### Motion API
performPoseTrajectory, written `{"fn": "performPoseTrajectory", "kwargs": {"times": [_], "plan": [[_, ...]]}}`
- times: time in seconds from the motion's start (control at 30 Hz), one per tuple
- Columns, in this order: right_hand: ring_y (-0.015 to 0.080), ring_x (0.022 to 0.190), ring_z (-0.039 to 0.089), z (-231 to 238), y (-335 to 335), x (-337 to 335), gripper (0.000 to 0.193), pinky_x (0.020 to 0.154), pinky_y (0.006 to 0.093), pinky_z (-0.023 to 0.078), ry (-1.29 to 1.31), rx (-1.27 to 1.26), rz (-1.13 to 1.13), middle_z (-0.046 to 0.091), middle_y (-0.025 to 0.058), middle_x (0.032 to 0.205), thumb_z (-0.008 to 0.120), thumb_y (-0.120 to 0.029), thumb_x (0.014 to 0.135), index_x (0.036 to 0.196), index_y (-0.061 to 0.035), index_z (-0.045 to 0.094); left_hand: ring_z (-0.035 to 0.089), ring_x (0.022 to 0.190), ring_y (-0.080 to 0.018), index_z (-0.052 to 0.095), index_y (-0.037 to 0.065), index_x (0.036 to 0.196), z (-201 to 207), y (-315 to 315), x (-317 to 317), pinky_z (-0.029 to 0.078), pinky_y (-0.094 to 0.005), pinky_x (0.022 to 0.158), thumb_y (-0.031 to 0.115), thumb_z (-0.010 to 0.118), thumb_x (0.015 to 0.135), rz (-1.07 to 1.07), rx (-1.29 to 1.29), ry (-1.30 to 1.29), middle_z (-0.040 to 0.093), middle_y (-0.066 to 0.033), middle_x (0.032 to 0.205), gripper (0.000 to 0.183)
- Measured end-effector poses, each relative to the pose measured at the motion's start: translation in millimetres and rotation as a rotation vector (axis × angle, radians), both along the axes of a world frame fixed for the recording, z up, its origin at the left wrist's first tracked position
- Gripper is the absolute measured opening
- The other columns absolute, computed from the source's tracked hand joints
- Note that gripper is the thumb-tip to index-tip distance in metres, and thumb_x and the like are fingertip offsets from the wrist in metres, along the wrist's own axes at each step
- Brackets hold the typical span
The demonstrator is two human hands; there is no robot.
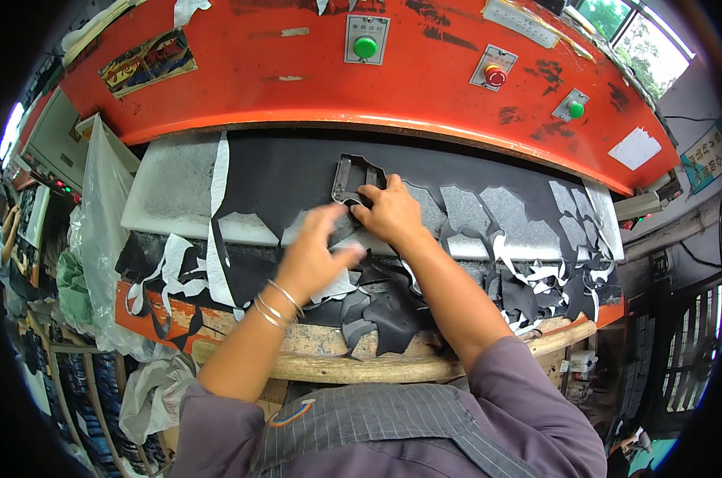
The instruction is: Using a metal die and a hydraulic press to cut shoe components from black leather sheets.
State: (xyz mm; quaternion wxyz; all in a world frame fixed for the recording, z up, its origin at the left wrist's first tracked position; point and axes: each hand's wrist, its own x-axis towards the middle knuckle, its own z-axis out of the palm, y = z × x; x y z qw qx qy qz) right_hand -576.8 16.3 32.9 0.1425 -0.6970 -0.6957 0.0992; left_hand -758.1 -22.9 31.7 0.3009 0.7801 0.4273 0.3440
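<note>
A metal cutting die point(343, 177) with an open frame stands on a black sheet of leather or similar material point(285, 171). My right hand point(396, 209) grips its near right side, thumb and fingers at the frame. Just left of and nearer than the die, my left hand point(309, 251) is somewhat blurred by motion. Its thumb is spread from the fingers, and I see nothing held in it. Right of the die, the sheet has cut-out gaps that show the pale grey cutting board point(466, 209) beneath.
An orange press beam point(281, 80) with green and red push buttons spans the far side. Tangled black and white scraps point(528, 287) lie along the near edge, with dark offcuts point(385, 315) at the middle. A wooden rail point(361, 366) borders the front; clear plastic sheeting point(106, 231) hangs at left.
</note>
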Motion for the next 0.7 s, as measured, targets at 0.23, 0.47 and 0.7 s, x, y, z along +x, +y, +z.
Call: {"fn": "performPoseTrajectory", "kwargs": {"times": [0.23,0.47,0.7], "plan": [[0.0365,0.116,0.049,-37.8,-28.3,3.4,0.098,0.1,0.0473,0.029,0.07,0.25,0.038,0.056,0.0212,0.122,0.075,-0.037,0.073,0.144,0.0061,0.023,0.039,0.134,-0.0274,0.012,-0.002,0.148,-50.2,71.4,-24.1,0.024,-0.0445,0.112,0.014,0.054,0.081,0.136,0.038,0.215,0.046,-0.0138,0.142,0.081],[0.0341,0.115,0.051,-55.9,-18.8,14.4,0.096,0.1,0.0452,0.03,0.087,0.325,0.036,0.056,0.0216,0.122,0.077,-0.039,0.072,0.141,0.008,0.03,0.03,0.14,-0.0232,0.013,-0.002,0.148,-47.0,95.5,-9.0,0.013,-0.0472,0.115,0.014,0.049,0.079,0.088,0.056,0.376,0.042,-0.0091,0.146,0.079],[0.0351,0.11,0.052,-51.2,-13.5,18.4,0.091,0.098,0.0449,0.032,0.08,0.404,0.07,0.055,0.0221,0.122,0.076,-0.038,0.073,0.139,0.0075,0.032,0.031,0.139,-0.0237,0.018,-0.002,0.147,-45.8,95.9,-7.1,0.013,-0.0468,0.116,0.014,0.048,0.079,0.107,0.109,0.39,0.043,-0.0101,0.145,0.076]]}}
